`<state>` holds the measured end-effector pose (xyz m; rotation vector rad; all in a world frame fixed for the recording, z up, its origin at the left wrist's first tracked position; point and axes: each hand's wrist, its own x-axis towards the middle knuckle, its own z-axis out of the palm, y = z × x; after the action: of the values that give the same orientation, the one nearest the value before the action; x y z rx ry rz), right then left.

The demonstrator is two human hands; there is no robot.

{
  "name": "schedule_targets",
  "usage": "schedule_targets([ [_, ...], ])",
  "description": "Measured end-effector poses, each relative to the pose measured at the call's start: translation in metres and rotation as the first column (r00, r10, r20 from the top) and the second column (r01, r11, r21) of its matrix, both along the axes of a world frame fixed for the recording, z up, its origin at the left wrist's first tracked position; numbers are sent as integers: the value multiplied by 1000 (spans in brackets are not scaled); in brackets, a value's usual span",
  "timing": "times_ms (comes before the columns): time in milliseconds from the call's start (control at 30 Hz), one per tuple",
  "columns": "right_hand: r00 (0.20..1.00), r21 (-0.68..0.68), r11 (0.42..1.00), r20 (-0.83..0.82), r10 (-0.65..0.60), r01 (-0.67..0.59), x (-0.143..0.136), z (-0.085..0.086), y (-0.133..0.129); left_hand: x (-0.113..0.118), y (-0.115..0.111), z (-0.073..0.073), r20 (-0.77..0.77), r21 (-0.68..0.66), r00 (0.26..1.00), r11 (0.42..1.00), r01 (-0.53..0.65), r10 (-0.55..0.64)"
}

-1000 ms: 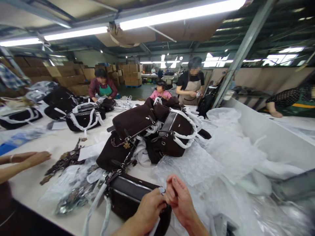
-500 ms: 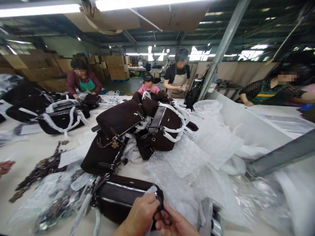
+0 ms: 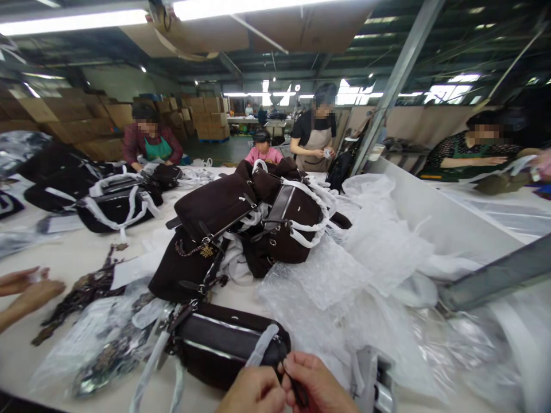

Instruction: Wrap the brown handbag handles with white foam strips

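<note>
A dark brown handbag [image 3: 224, 327] lies on its side in front of me, with white-wrapped handles at its left end. At its right end, near the bottom of the view, both my hands are close together on a thin dark strap [image 3: 297, 391]. My right hand [image 3: 321, 381] pinches the strap between thumb and fingers. My left hand [image 3: 256, 390] is closed beside it on the same strap, its fingers partly hidden. A translucent wrapped strip [image 3: 263, 343] stands up from the bag just above my left hand.
More dark bags [image 3: 215, 198] are heaped beyond. Clear plastic wrapping [image 3: 314, 292] covers the right side, by a grey metal tape dispenser-like object [image 3: 374, 378]. Bead-and-charm strands [image 3: 81, 292] lie left, near a co-worker's hands [image 3: 34, 289]. A slanted metal bar [image 3: 499, 272] crosses at right.
My left hand has come down from the bag's end, and the strap's loop is now drawn lower between my hands. At left, a co-worker's hands have come further into view.
</note>
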<state>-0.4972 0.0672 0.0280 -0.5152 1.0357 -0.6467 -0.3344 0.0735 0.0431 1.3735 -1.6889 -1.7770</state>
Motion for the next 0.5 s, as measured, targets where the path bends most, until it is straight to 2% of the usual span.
schedule_targets([
  [33, 1000, 7, 1000, -16, 5, -5, 0, 3, 0, -2, 2, -1, -163, 201, 986, 980, 0, 33],
  [100, 999, 20, 1000, -44, 11, -10, 0, 7, 3, -6, 3, -6, -388, 488, 896, 873, 2, 214],
  [167, 998, 37, 999, -68, 15, -13, 1, 7, 7, -11, 0, -13, -428, 638, 820, 770, -22, 379],
  [200, 997, 42, 999, -79, 21, -18, 1, 6, 9, -15, -1, -17, -406, 685, 813, 728, -32, 418],
  [267, 996, 25, 999, -83, 30, -28, 4, 1, 11, -23, -4, -27, -352, 738, 815, 672, -61, 460],
  [333, 997, -40, 998, -71, 37, -40, 8, -4, 11, -32, -5, -37, -295, 747, 803, 649, -145, 518],
  [400, 996, -134, 989, -68, 56, -64, 15, -9, 8, -39, -5, -43, -256, 688, 773, 671, -276, 581],
  [500, 990, -255, 958, -76, 116, -132, 26, -9, 3, -37, -8, -43, -222, 528, 761, 731, -432, 610],
])
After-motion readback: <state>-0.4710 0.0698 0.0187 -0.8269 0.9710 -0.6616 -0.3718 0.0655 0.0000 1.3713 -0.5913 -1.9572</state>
